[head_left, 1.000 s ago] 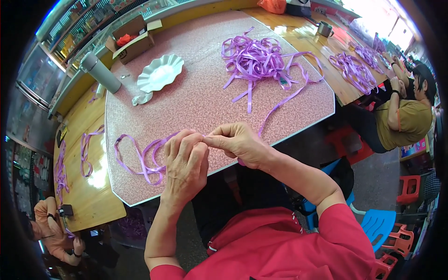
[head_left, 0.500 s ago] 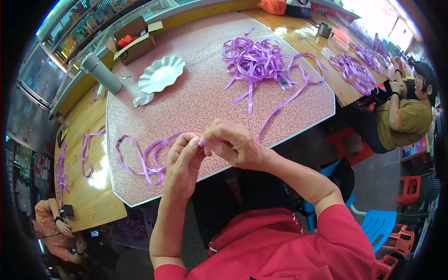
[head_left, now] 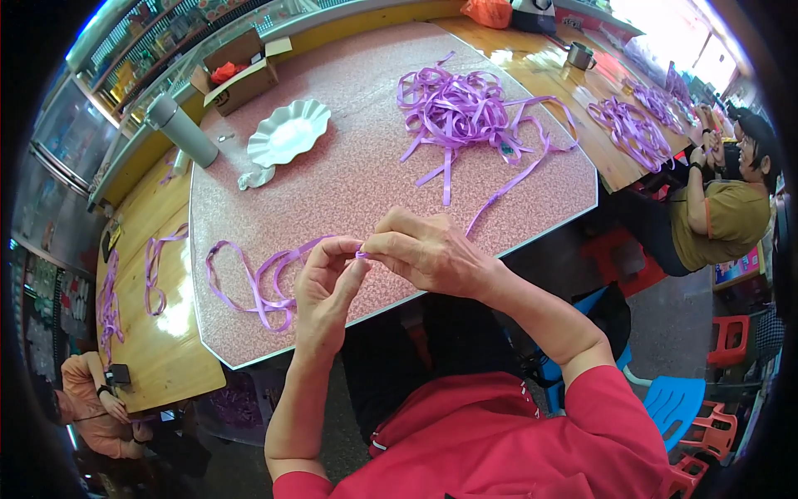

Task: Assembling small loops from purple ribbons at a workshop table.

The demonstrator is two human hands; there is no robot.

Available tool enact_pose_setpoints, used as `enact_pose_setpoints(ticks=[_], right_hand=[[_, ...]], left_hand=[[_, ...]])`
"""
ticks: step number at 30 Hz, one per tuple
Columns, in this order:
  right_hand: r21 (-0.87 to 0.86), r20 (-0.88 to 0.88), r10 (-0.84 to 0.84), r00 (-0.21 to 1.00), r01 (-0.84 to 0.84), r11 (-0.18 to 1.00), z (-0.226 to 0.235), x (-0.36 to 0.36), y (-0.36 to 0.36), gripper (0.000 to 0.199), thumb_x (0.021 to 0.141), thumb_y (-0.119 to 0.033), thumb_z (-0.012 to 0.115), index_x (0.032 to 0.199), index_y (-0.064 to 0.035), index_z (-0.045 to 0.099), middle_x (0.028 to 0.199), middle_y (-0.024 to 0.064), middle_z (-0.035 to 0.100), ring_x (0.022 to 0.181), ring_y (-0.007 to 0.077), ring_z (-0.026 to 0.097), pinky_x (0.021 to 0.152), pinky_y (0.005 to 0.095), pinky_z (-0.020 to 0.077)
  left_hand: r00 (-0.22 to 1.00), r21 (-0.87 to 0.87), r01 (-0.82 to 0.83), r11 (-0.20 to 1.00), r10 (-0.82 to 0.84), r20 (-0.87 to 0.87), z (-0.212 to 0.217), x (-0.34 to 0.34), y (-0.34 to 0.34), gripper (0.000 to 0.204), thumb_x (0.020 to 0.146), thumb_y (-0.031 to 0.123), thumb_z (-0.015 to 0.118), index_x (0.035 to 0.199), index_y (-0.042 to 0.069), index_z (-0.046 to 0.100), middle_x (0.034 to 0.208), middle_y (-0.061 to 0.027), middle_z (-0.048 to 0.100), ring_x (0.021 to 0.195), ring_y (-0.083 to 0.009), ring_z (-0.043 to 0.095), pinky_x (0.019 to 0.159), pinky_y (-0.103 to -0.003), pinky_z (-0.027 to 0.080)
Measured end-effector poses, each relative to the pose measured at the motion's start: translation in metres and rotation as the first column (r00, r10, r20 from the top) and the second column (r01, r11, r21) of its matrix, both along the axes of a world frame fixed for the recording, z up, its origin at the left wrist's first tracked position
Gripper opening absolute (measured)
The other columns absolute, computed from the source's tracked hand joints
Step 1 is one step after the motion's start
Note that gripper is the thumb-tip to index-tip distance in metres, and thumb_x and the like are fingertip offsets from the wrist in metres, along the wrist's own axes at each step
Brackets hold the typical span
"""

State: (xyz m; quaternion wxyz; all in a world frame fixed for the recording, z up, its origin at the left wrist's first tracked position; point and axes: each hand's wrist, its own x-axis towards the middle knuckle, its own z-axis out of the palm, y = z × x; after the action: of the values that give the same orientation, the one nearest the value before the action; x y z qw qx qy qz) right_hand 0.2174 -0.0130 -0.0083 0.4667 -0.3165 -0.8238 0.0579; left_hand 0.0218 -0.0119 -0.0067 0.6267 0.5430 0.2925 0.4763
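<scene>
Both hands are up close together, fingertips nearly meeting just above the near edge of the table [head_left: 366, 187]. The left hand [head_left: 322, 295] has its thumb and pointing finger almost closed on a tiny bit of purple ribbon [head_left: 360, 253]. The right hand [head_left: 434, 256] pinches that same bit from the other side. From where I stand, it looks like a little fold or loop is being made there, but the fingers hide whether it is a knot.

I think the next move needs a tight left pinch, with the right fingertips working the ribbon gently so it doesn't slip out.

Loose purple loops [head_left: 298, 250] lie at nine o'clock from the hands. A long purple strip [head_left: 499, 195] runs from behind the right hand toward two o'clock. A big messy purple pile [head_left: 453, 104] sits at one o'clock. At eleven o'clock is a pale wavy plate [head_left: 288, 133], and past it, nearer ten, a grey-green flask [head_left: 183, 133]. The open cardboard box [head_left: 243, 85] is at eleven too, farther away.
</scene>
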Motion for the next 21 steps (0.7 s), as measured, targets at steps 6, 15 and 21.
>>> enact_pose_setpoints(ticks=[6, 15, 21], right_hand=[[-0.019, -0.133, -0.008, 0.991, 0.005, 1.000, 0.004, -0.010, 0.002, 0.017, 0.083, -0.002, 0.073, 0.099, -0.0040, 0.065, 0.086, 0.0087, 0.061, 0.067, 0.0240, 0.064, 0.056, 0.0345, 0.0506], [-0.409, -0.318, -0.184, 0.930, 0.040, 0.911, 0.007, -0.019, -0.008, 0.010, 0.090, -0.007, 0.070, 0.096, 0.0003, 0.068, 0.081, 0.0032, 0.061, 0.068, 0.0068, 0.056, 0.057, 0.0241, 0.0448], [-0.613, -0.417, -0.244, 0.875, -0.073, 0.787, 0.005, -0.021, -0.008, 0.013, 0.091, -0.009, 0.069, 0.100, 0.0014, 0.069, 0.084, -0.0002, 0.063, 0.070, 0.0023, 0.053, 0.059, 0.0223, 0.0447]], left_hand=[[0.982, 0.108, -0.167, 0.980, 0.155, 0.111, -0.015, 0.010, 0.002, 0.012, 0.098, 0.005, 0.060, 0.109, 0.001, 0.059, 0.102, -0.0034, 0.061, 0.093, -0.0090, 0.058, 0.085, -0.024, 0.047], [0.951, 0.214, -0.305, 0.928, 0.286, 0.117, -0.027, 0.025, 0.001, 0.011, 0.099, 0.005, 0.057, 0.109, 0.000, 0.057, 0.102, -0.0041, 0.058, 0.094, -0.0103, 0.056, 0.084, -0.025, 0.046], [0.832, 0.609, -0.411, 0.679, 0.552, -0.055, -0.028, 0.028, 0.008, 0.010, 0.093, 0.001, 0.063, 0.103, 0.000, 0.059, 0.105, -0.0086, 0.058, 0.094, -0.0142, 0.057, 0.082, -0.027, 0.047]])
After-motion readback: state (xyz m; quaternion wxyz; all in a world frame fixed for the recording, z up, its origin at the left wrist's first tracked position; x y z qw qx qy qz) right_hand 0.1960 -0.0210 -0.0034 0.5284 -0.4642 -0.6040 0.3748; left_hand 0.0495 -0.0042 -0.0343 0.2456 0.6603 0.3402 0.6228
